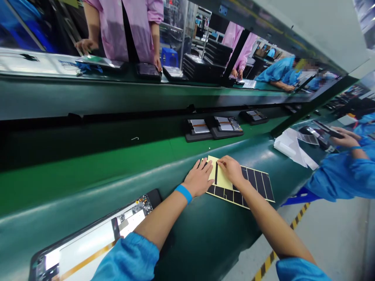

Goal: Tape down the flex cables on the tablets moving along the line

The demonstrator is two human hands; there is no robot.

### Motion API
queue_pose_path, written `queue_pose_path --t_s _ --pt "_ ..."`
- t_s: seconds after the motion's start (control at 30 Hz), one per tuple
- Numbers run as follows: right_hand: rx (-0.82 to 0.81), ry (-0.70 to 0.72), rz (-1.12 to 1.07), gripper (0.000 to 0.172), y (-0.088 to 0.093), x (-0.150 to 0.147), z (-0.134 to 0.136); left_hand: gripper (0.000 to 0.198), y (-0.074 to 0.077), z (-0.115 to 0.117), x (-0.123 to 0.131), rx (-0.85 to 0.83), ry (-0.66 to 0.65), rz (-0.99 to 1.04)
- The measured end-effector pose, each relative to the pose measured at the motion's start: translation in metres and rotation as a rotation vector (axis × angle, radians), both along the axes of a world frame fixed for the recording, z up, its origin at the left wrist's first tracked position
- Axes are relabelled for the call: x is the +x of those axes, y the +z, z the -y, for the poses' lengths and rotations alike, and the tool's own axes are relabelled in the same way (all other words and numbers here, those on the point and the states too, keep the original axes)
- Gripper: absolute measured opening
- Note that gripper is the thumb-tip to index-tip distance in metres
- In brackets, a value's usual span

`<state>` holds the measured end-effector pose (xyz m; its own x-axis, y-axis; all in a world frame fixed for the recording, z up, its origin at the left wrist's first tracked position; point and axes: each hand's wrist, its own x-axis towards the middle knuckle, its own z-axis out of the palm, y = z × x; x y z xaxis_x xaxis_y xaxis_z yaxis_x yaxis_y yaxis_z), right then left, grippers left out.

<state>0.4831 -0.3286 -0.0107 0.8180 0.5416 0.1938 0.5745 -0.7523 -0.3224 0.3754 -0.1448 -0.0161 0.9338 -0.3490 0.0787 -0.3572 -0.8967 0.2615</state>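
Left hand: palm down, fingers spread, laid flat over the left end of the sheets; arm extended forward from a blue sleeve, blue band at the wrist. Right hand: forearm angled inward, wrist bent, thumb and fingertips drawn together at the upper end of a black strip; whether the strip is gripped between them cannot be told. Yellow sheet: plain, pale, bearing the narrow dark strip, lying on top of black sticker sheets, these divided into rectangles by thin pale-yellow lines. Location: green bench, in front of the person, beyond and to the right of an opened tablet with exposed circuit board and orange ribbon. Lettering: none legible on sheets or tablet.
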Motion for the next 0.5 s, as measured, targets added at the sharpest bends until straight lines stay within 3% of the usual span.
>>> queue_pose_path --t_s 0.5 --pt "-0.043 -0.023 0.131 0.027 -0.015 -0.003 -0.005 0.063 -0.005 0.001 -0.005 -0.006 0.01 0.035"
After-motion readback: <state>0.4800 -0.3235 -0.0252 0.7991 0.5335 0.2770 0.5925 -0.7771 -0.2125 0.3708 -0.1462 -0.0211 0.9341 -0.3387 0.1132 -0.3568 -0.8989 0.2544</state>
